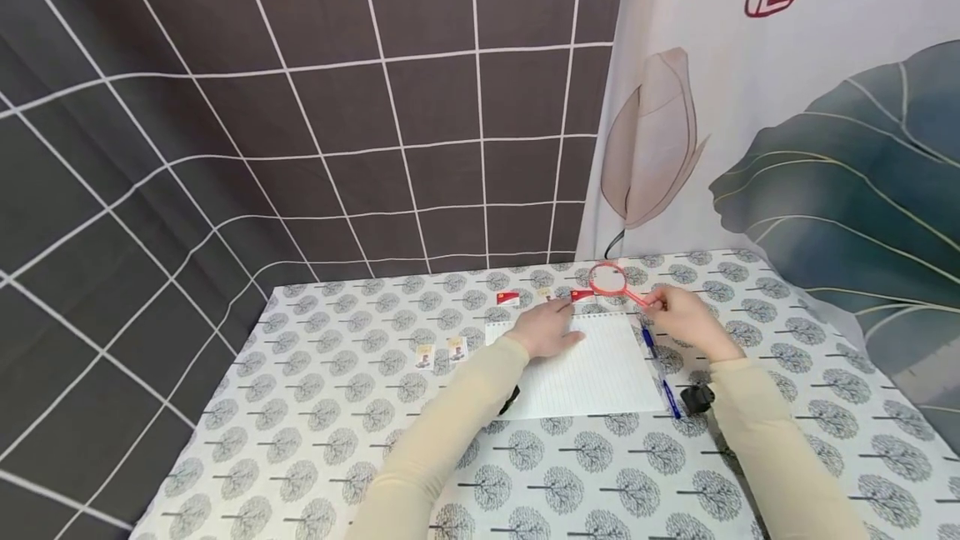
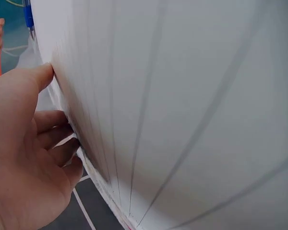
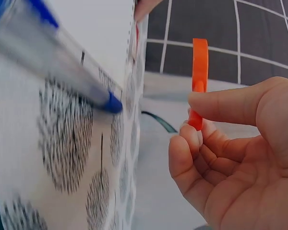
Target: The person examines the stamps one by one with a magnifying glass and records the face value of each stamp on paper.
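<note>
A red-orange magnifying glass (image 1: 608, 278) has its handle pinched between the thumb and fingers of my right hand (image 1: 684, 320). Its round lens is at the back of the table, past the top right of a lined spiral notebook (image 1: 592, 382). In the right wrist view the orange rim (image 3: 200, 62) shows edge-on, above the thumb. My left hand (image 1: 546, 328) rests on the notebook's upper left part, fingers loosely bent and thumb out on the page. The left wrist view shows its fingertips (image 2: 72, 132) right at the paper. A blue pen (image 1: 670, 398) lies along the notebook's right edge.
Red-and-white cards (image 1: 507, 299) lie behind the notebook, one of them beside the lens. Small pale picture cards (image 1: 425, 357) lie to its left, and another is just beyond my left hand. A tree-print cloth (image 1: 315, 407) covers the table; dark checked curtain (image 1: 420, 107) hangs behind.
</note>
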Motion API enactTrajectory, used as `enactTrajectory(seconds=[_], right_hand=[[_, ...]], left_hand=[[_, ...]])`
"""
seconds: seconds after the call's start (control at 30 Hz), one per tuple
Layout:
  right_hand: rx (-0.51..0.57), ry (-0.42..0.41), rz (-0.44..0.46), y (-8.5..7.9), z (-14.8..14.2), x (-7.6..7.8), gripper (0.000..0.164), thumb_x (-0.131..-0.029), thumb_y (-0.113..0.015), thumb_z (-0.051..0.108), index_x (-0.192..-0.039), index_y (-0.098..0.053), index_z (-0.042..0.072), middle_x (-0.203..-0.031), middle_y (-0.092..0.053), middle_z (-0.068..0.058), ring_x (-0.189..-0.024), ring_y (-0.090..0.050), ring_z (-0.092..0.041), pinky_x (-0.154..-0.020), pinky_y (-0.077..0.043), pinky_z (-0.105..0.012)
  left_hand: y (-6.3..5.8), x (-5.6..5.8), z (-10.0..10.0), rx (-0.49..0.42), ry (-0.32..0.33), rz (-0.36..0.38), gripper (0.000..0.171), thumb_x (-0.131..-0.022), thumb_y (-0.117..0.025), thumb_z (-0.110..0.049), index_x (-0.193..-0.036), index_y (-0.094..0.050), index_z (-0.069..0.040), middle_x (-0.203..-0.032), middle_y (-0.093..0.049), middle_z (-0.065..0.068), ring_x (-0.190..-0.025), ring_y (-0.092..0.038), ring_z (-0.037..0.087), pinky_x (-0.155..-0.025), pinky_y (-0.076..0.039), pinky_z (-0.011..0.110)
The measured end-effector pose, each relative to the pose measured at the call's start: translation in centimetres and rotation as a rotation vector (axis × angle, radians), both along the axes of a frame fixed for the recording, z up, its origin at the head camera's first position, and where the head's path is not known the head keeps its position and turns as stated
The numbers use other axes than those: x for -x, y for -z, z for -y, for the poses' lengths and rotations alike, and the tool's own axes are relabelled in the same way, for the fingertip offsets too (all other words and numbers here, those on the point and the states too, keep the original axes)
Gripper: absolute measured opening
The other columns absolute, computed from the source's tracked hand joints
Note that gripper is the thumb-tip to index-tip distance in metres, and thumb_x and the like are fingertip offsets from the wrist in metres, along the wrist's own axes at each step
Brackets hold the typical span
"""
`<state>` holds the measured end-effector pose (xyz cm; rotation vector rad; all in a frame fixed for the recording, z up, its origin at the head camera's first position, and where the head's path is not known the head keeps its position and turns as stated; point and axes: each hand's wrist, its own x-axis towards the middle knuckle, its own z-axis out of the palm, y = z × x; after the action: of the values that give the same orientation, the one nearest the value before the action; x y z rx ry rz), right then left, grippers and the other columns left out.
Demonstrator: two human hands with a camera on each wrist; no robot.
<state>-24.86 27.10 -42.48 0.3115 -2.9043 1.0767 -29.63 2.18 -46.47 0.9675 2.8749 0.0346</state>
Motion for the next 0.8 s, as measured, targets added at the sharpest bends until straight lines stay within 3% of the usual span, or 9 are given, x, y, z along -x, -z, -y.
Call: enactTrajectory(seconds=[0.23, 0.5, 0.8], right_hand=[[0.035, -0.024, 0.021, 0.7, 1.4, 0.2, 0.018, -0.093, -0.062, 0.005, -0.104, -0.063, -0.01, -0.082, -0.059, -0.007, -0.064, -0.047, -0.016, -0.056, -0.041, -0.027], [0.0, -0.055, 0.015, 1.6, 2.5, 1.0, 0.014, -0.091, -0.062, 0.003, -0.098, -0.065, -0.009, -0.081, -0.061, -0.008, -0.067, -0.051, -0.017, -0.06, -0.044, -0.028], [-0.009, -0.074, 0.041, 2.1, 2.6, 1.1, 0.017, -0.091, -0.064, 0.005, -0.099, -0.064, -0.01, -0.08, -0.06, -0.008, -0.067, -0.052, -0.017, -0.059, -0.047, -0.027]], left_hand=[[-0.1, -0.1, -0.1, -0.004, -0.002, 0.007, 0.064, -0.106, -0.042, -0.05, -0.156, -0.039, -0.009, -0.162, -0.034, 0.005, -0.148, -0.032, 0.017, -0.12, -0.028, 0.026], [-0.2, -0.3, 0.0, -0.049, -0.016, 0.037, 0.063, -0.106, -0.045, -0.048, -0.156, -0.039, -0.011, -0.162, -0.035, 0.004, -0.148, -0.031, 0.017, -0.12, -0.027, 0.027], [0.1, -0.1, 0.0, -0.068, -0.035, 0.05, 0.061, -0.104, -0.048, -0.049, -0.153, -0.044, -0.011, -0.157, -0.042, 0.005, -0.143, -0.04, 0.019, -0.117, -0.035, 0.031]])
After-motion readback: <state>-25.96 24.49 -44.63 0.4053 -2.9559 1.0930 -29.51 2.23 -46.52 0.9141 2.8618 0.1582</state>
